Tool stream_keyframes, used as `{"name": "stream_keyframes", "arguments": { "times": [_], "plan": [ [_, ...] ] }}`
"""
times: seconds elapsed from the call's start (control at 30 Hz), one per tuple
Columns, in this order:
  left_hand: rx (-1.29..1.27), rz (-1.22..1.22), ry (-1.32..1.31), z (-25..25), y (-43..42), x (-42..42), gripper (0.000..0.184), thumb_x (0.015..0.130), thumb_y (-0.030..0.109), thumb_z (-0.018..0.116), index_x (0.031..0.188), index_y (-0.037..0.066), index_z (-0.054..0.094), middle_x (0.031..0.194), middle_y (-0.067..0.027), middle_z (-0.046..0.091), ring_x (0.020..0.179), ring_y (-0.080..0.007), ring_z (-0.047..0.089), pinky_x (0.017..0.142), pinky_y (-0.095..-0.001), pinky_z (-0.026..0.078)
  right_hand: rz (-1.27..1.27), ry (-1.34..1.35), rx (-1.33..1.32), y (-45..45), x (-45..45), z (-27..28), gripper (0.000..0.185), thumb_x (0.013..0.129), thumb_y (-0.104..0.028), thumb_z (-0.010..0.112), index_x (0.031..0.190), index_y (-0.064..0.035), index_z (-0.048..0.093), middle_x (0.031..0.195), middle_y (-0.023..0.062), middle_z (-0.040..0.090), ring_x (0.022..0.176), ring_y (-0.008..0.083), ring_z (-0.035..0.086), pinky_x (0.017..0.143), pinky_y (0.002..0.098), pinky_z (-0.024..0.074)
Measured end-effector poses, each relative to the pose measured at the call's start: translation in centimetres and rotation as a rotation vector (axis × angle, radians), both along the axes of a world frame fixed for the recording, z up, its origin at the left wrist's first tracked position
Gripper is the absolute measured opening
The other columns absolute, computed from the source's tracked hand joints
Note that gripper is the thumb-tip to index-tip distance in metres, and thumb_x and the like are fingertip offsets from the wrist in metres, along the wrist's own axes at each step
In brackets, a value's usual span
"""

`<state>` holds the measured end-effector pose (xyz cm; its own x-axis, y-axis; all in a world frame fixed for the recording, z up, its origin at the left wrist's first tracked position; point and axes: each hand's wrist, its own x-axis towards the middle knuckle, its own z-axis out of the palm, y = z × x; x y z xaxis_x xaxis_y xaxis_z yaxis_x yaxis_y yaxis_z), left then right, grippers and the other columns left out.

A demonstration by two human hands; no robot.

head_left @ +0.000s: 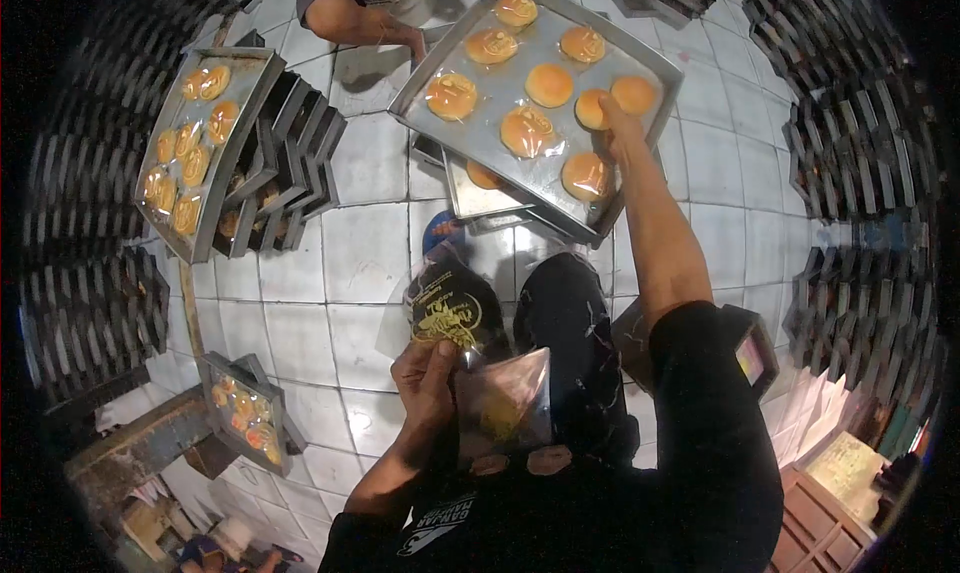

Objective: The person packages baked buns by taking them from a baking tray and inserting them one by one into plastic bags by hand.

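A clear plastic bag with yellow printing (446, 315) is pinched between the thumb and fingers of my left hand (428, 381), above my lap. My right hand (618, 125) reaches into a large metal tray (470, 138), its fingers closed round a bare round bun (592, 109). Beside it lie two more bare buns, one at the right (632, 95) and one nearer the middle (549, 85). Several other buns in the tray are in clear printed bags, such as a wrapped bun (527, 131). More clear bags (505, 398) rest on my lap.
Under the large tray sits another tray (485, 195). At left, stacked trays (262, 138) carry wrapped buns on top; a smaller tray (243, 413) is lower left. Racked dark trays line both sides. Another person's arm (365, 25) is beside the tray's far left edge.
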<state>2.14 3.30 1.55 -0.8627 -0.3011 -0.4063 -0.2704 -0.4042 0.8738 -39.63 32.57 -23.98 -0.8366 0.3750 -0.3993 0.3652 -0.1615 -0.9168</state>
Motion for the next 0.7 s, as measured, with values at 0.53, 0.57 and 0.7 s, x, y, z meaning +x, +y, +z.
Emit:
{"name": "stream_keyframes", "arguments": {
  "times": [0.53,0.57,0.7],
  "plan": [
    [0.376,0.064,0.065,0.7,-2.1,-1.6,0.018,0.107,0.021,0.054,0.11,0.004,0.06,0.099,-0.0122,0.07,0.087,-0.022,0.069,0.083,-0.0396,0.06,0.519,0.181,-0.74,-3.7,25.7,28.2,0.053,0.094,-0.018,0.076,0.141,-0.0071,0.052,0.127,0.0082,0.066,0.111,0.0228,0.067,0.088,0.0417,0.0604],
    [0.424,0.025,0.079,-1.0,-3.3,-2.0,0.022,0.107,0.022,0.053,0.116,0.003,0.06,0.115,-0.0163,0.07,0.107,-0.0256,0.068,0.085,-0.0398,0.057,0.592,0.217,-0.628,-5.2,27.5,31.0,0.054,0.093,-0.018,0.077,0.14,-0.0067,0.053,0.127,0.0086,0.066,0.114,0.0229,0.066,0.092,0.0421,0.0588],
    [0.48,0.181,0.027,-2.4,-3.8,-4.9,0.025,0.103,0.024,0.064,0.114,0.002,0.061,0.11,-0.0165,0.072,0.101,-0.03,0.073,0.084,-0.0428,0.06,0.815,0.714,0.249,-10.6,36.0,34.0,0.06,0.083,-0.019,0.085,0.134,-0.0028,0.057,0.126,0.0138,0.067,0.12,0.0242,0.063,0.107,0.0399,0.0472]
  ]
}}
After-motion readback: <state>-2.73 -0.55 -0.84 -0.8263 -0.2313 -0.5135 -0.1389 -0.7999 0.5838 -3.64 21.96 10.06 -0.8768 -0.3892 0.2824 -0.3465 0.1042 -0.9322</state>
